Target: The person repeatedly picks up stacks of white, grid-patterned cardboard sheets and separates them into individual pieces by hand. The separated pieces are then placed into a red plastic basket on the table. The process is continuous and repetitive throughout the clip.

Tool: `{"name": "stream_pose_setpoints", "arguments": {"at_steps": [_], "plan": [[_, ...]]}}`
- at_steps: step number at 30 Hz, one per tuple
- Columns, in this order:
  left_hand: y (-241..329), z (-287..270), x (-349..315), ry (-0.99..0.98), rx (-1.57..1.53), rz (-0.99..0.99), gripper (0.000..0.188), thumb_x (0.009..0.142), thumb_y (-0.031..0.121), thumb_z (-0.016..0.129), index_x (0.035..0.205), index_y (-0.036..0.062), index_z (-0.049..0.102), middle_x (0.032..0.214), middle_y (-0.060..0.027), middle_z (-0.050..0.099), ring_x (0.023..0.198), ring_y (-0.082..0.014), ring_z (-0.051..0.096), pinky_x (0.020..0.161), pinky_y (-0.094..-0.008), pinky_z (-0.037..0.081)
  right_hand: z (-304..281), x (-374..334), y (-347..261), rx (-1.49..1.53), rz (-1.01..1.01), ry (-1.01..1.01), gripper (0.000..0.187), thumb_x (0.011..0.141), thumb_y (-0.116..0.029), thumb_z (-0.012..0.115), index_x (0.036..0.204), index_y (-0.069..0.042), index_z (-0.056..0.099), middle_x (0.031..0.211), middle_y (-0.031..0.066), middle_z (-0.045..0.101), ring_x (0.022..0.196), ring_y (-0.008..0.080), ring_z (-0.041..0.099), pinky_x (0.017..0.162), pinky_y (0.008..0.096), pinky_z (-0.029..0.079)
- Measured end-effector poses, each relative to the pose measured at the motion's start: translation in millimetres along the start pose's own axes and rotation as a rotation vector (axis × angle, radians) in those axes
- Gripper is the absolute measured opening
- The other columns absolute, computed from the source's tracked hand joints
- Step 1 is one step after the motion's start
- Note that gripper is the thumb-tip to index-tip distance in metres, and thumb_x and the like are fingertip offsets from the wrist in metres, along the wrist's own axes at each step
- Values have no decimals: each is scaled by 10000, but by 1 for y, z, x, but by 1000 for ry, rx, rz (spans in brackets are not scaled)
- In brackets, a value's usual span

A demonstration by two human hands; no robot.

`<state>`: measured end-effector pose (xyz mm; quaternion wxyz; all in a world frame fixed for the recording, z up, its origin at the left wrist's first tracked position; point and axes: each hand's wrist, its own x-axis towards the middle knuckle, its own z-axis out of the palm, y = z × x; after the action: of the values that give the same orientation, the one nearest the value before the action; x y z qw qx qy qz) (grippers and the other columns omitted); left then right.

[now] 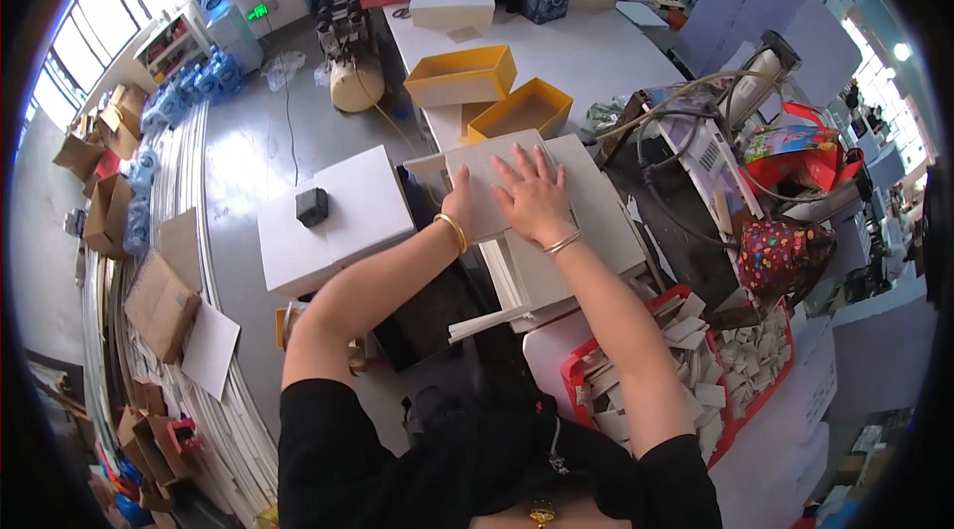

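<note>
Grey cardboard panel (485,171), mid-frame: right hand (540,209) splayed flat on top, gripping nothing; left hand (457,205) at its left edge, thumb up, other fingers hidden, grip unclear. Far edge faces the frame's top; near-square, long axis unclear. White box (370,193) centre-left; yellow-sided open box (462,89) upper centre.

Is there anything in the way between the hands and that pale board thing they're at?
Nothing visible is. The right hand lies spread on top of the pale board, and the left hand is at its left edge. The yellow boxes stand beyond it.
</note>
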<state>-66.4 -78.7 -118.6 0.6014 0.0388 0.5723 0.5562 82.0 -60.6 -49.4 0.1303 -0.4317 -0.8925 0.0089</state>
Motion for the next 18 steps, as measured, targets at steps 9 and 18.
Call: {"name": "stream_pose_setpoints", "arguments": {"at_steps": [9,18], "plan": [[14,12,-31,245,303,41,793,819,638,457,1136,-82,559,1100,-194,598,999,-293,594,845,-355,449,7,2,-1,9,-31,67,486,885,-425,445,1346,-279,408,1453,105,295,1346,367,222,1013,626,202],[16,4,-37,187,327,131,785,806,618,513,1139,-92,538,1037,-184,613,916,-266,609,800,-369,475,5,5,-1,38,-16,25,479,891,-436,437,1348,-301,396,1465,91,272,1348,351,225,1002,627,219]]}}
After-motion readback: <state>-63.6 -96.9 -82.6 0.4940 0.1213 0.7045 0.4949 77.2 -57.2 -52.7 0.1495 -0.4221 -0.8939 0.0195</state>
